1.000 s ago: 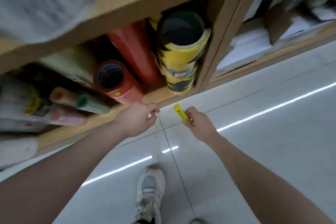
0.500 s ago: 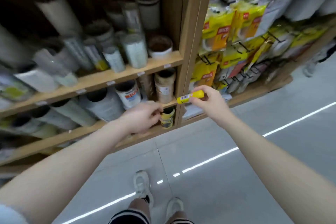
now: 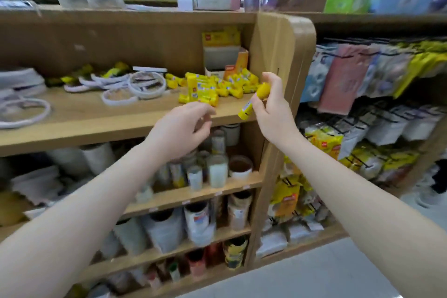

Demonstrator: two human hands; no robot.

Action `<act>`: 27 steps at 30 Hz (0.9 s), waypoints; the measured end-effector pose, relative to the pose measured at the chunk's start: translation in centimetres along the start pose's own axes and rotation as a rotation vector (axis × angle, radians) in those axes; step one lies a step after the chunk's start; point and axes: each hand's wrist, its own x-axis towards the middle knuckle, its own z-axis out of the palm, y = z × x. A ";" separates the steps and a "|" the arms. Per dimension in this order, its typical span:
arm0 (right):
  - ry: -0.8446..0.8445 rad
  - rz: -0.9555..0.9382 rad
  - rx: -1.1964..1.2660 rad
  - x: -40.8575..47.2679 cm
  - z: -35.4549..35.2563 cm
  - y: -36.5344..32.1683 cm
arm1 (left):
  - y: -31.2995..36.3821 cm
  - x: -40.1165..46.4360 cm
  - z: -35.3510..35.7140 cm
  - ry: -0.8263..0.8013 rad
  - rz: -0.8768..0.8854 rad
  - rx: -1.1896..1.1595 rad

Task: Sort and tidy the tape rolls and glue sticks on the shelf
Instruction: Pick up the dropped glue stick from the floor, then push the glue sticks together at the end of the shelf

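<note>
Above the wooden shelf (image 3: 101, 121), right hand (image 3: 271, 109) pinches a cylindrical yellow glue stick (image 3: 254, 100); left hand (image 3: 180, 132) loosely curled, empty.

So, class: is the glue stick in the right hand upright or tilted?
Tilted. The glue stick slants in the right hand, its rounded end up right, its labelled end down left, above the shelf edge.

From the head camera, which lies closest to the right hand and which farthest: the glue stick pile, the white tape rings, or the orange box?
From the right hand, which holds one glue stick:
1. Glue stick pile, just to its left on the shelf.
2. Orange box, behind the pile, by the divider.
3. White tape rings, farther left.
</note>
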 end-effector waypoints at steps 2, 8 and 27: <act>0.006 0.005 -0.082 2.6 1.0 -0.3 | -2.1 1.9 -0.8 0.069 -0.002 0.027; -0.014 0.127 -0.221 7.7 5.1 2.0 | -8.3 5.7 0.1 0.065 -0.254 -0.048; -0.013 0.163 -0.243 9.8 8.1 4.5 | -10.8 6.5 2.0 -0.161 -0.289 -0.109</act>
